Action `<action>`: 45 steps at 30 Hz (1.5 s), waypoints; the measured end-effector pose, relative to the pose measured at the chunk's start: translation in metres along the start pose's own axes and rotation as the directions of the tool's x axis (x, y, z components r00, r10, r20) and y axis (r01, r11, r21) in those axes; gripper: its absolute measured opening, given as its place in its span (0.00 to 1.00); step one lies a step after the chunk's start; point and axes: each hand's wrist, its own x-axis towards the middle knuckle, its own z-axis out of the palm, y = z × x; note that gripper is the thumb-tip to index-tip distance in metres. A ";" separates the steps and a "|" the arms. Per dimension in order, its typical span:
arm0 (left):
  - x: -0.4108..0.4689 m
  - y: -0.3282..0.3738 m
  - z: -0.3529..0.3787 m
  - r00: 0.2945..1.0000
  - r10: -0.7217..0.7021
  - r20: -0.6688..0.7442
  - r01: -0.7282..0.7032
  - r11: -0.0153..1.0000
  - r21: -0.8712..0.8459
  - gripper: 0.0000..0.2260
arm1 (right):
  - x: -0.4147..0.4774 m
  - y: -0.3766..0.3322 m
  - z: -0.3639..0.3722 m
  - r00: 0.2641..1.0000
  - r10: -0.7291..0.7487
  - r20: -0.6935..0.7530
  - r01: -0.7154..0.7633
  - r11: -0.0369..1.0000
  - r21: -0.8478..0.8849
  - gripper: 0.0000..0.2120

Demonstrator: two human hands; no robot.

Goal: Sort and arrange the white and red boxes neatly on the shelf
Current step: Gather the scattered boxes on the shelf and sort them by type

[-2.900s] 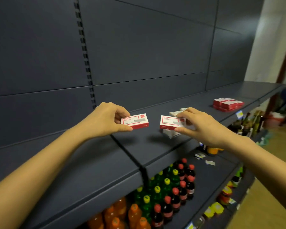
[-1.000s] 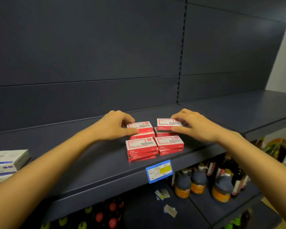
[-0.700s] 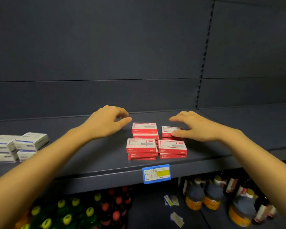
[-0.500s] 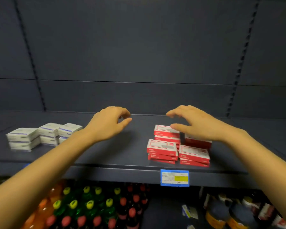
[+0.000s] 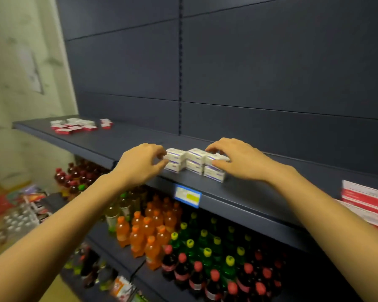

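The right hand (image 5: 242,162) is clamped on the rightmost upper box (image 5: 219,157), with its fingers curled over the top and its thumb laid along the front face. The left hand (image 5: 140,166) is at the opposite end of the group, its bent fingers and thumb meeting the left end of the stack (whether it really grips or only touches, I cannot tell). Between the hands sit the white boxes (image 5: 194,162), each with a purple stripe. They stand three across and two high, packed side by side near the front edge of the dark shelf (image 5: 249,199). A blue price label (image 5: 187,196) hangs on the shelf lip just below them. Far to the left on the same shelf lie loose red and white boxes (image 5: 74,126), well apart from the hands. At the right edge of the view are larger, blurred red-and-white packs (image 5: 367,199). On the level below stand orange bottles (image 5: 144,232), green bottles (image 5: 205,247) and dark bottles (image 5: 196,275) with red caps.
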 end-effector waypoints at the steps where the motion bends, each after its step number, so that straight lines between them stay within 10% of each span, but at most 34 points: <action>1: -0.003 -0.017 -0.003 1.000 -0.022 -0.001 0.022 1.000 0.014 0.14 | 0.015 -0.012 0.006 1.000 -0.017 -0.001 0.017 1.000 0.005 0.17; 26: -0.015 -0.415 -0.063 0.965 -0.253 -0.063 0.258 0.962 0.093 0.14 | 0.368 -0.258 0.173 0.981 -0.155 0.120 0.144 0.985 0.090 0.18; 45: 0.153 -0.615 0.022 0.982 -0.047 0.184 0.037 0.998 0.058 0.20 | 0.588 -0.257 0.248 0.995 0.024 0.102 -0.025 1.000 0.010 0.18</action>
